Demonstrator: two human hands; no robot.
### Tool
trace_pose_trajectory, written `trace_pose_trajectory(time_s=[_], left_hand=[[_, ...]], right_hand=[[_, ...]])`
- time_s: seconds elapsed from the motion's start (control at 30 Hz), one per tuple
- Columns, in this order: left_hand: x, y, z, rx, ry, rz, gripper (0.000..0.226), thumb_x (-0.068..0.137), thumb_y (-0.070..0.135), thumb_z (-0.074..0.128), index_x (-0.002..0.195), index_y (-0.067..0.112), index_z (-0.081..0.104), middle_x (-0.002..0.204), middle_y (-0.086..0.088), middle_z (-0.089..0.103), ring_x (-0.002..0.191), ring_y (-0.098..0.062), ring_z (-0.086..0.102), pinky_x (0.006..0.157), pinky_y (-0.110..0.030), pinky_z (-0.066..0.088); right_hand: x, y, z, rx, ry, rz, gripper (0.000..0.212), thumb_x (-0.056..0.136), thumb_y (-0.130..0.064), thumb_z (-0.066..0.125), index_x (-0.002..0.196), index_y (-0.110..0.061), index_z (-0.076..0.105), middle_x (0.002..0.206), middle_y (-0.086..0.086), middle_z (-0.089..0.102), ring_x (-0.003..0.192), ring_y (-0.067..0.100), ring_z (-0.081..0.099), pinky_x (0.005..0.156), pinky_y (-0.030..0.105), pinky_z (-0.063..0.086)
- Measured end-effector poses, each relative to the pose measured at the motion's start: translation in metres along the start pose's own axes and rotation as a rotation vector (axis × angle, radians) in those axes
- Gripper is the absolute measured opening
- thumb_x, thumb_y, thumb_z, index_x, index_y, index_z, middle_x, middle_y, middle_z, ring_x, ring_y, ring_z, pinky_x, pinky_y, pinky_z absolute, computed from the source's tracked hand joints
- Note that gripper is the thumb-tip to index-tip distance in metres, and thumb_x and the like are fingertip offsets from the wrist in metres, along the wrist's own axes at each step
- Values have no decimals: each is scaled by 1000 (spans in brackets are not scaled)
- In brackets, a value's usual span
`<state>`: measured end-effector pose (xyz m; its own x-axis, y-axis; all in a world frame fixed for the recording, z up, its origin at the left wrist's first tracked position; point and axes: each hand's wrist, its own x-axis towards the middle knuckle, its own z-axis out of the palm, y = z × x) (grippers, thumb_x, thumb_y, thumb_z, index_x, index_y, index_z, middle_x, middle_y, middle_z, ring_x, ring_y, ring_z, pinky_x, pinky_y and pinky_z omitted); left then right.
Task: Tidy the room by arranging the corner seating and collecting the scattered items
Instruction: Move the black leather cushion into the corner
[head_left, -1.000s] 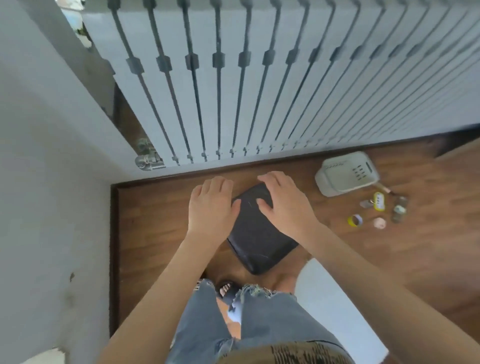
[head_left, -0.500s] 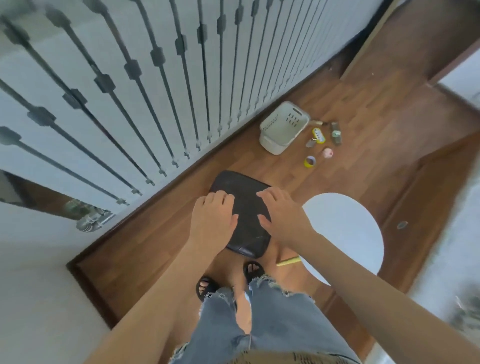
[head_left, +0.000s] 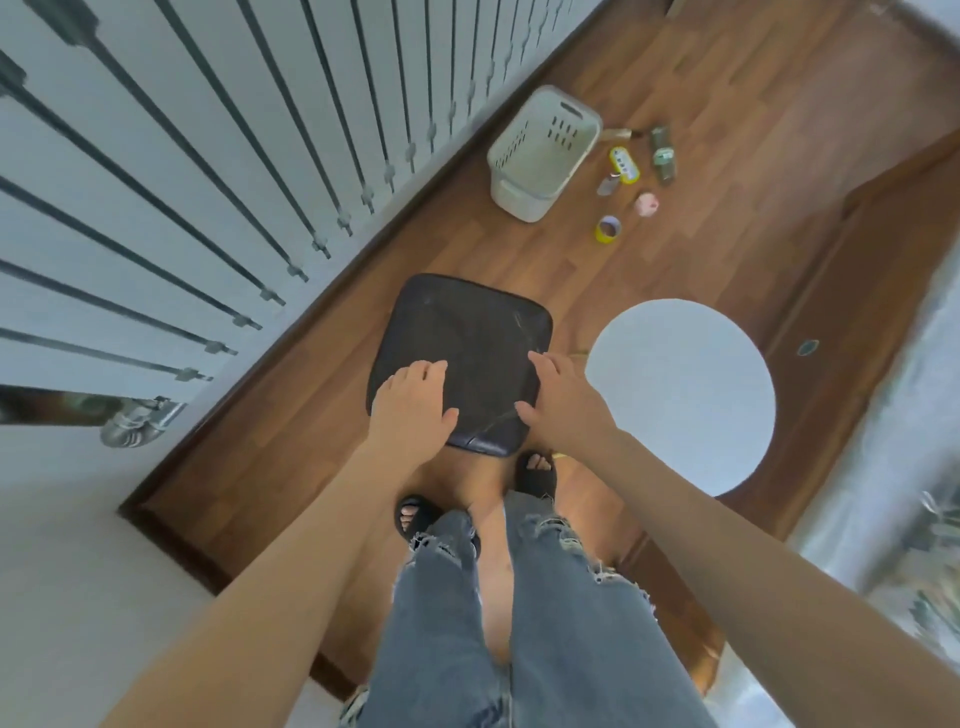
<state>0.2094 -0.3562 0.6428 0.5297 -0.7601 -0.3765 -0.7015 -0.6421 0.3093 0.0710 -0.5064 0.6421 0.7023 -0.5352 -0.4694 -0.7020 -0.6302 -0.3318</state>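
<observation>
Wooden floor (head_left: 291, 467): runs from lower left to upper right of the frame, and everything listed stands or lies on it.
White radiator (head_left: 218, 156): fills the upper left, its foot running diagonally along the floor edge.
Round white seat top (head_left: 680, 395): right of centre, just beside the dark seat, with a narrow gap between them.
Dark square padded seat (head_left: 467, 332): centre of frame, near the radiator but not touching it, set askew to the radiator's line. Judged step: placing this seat in the corner. It should be slid low, squaring its far edge to the radiator and keeping the gap to the round top.
White slotted basket (head_left: 540, 156): upper centre, tipped on its side against the radiator's foot. It is the likely container for the small items.
Left hand (head_left: 410, 410): lies flat on the seat's near left corner, fingers straight, grasping nothing.
Right hand (head_left: 563, 402): spread on the near right edge, fingers extended, not clasping. Even pressure from both hands should stop the seat twisting.
Sandalled feet (head_left: 537, 473): just below the seat's near edge, so the toes should be kept back.
Small items: green bottle (head_left: 662, 154), yellow-and-white piece (head_left: 623, 165), pink piece (head_left: 646, 204) and yellow tape roll (head_left: 609, 229), scattered right of the basket and not yet collected.
</observation>
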Motion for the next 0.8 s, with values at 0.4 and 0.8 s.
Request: trace_pose_trajectory(time_s=[0.4, 0.8], left_hand=[[81, -42, 104, -88, -103, -138, 78, 90, 37, 61, 151, 13, 19, 156, -10, 24, 142, -27, 26, 114, -40, 28], [164, -119, 189, -2, -189, -243, 76, 90, 33, 61, 150, 10, 20, 155, -10, 23, 142, -27, 24, 113, -40, 29]], right_hand=[[100, 63, 105, 574, -119, 342, 84, 84, -54, 63, 150, -20, 26, 151, 1, 38, 136, 23, 42, 110, 40, 40], [189, 130, 202, 626, -134, 492, 104, 59, -72, 57, 144, -16, 37, 142, 2, 49, 124, 25, 53, 103, 45, 47]])
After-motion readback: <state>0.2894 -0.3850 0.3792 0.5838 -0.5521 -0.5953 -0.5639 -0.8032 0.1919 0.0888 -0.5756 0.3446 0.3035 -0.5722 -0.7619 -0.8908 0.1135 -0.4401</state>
